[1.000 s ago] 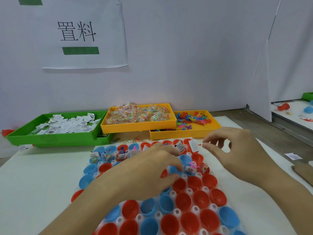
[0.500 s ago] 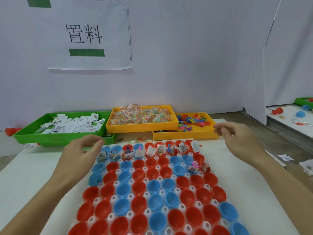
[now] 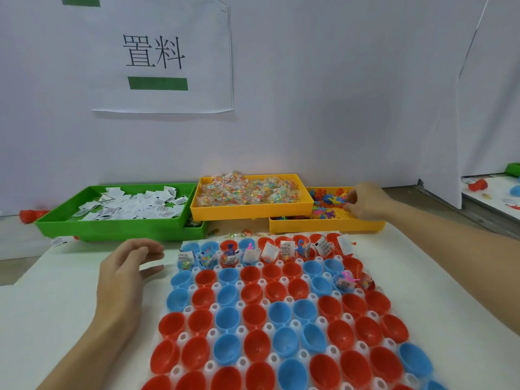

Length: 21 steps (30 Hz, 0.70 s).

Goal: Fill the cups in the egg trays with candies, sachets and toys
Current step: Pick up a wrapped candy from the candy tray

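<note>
A white egg tray (image 3: 213, 332) holding red and blue cups lies in front of me. Its far row holds sachets, candies and toys, and two cups on the right of the third row are filled too. My left hand (image 3: 126, 271) hovers left of the tray with relaxed fingers and holds nothing. My right hand (image 3: 365, 202) reaches into the yellow tray of small coloured toys (image 3: 327, 205), fingertips curled among them; whether it pinches one is unclear. A yellow candy tray (image 3: 247, 190) and a green sachet tray (image 3: 126, 205) stand behind.
A wall with a paper sign (image 3: 163, 54) rises right behind the trays. Loose candies (image 3: 239, 233) lie between the bins and the egg tray. A red cup (image 3: 31, 215) sits far left. A divider (image 3: 439, 108) separates a neighbouring bench at right.
My right hand moved from above the egg tray's far right corner back into the toy tray. My left hand drew away from the cups and now hovers left of the tray.
</note>
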Each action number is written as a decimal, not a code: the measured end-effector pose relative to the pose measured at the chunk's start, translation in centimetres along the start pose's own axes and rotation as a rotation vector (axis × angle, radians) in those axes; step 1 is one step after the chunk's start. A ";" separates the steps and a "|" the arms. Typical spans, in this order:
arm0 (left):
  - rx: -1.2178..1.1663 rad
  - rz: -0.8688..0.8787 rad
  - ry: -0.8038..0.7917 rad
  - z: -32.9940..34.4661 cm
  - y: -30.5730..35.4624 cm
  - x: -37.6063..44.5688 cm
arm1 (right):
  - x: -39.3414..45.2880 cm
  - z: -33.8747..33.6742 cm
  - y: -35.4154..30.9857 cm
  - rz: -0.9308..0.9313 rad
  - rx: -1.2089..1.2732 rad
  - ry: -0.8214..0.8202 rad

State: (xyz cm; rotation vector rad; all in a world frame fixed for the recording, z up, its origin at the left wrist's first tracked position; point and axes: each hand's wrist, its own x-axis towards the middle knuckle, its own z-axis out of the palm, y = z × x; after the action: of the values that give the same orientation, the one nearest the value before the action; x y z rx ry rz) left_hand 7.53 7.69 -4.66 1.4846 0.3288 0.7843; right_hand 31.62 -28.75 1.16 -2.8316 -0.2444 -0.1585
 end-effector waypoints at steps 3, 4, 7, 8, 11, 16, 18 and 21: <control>0.008 -0.006 -0.003 -0.1 -0.1 0.1 | 1.1 0.8 -0.2 -0.020 -0.036 -0.019; 0.008 -0.011 -0.002 -0.1 -0.1 0.1 | 1.3 0.9 -0.2 -0.025 -0.030 -0.014; 0.008 -0.019 0.003 -0.1 -0.1 0.1 | 1.6 1.5 0.0 -0.009 0.036 0.042; 0.008 -0.019 0.004 -0.1 -0.1 0.1 | 1.6 1.6 0.2 0.002 0.059 0.067; 0.007 -0.019 0.003 0.0 0.0 0.1 | 1.2 1.8 1.0 0.035 0.136 0.141; 0.023 -0.018 -0.003 0.0 -0.1 0.2 | -1.3 0.1 0.8 0.089 0.541 0.287; 0.030 -0.017 -0.005 -0.1 0.0 0.1 | -3.3 -0.8 0.2 0.072 0.741 0.300; 0.049 -0.009 -0.014 0.0 0.1 0.0 | -7.2 -1.7 -1.2 -0.024 0.853 0.276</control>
State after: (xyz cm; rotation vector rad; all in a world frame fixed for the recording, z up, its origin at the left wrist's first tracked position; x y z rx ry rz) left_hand 7.50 7.61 -4.57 1.5331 0.3459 0.7631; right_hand 24.21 -29.22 2.17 -1.9364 -0.2151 -0.3496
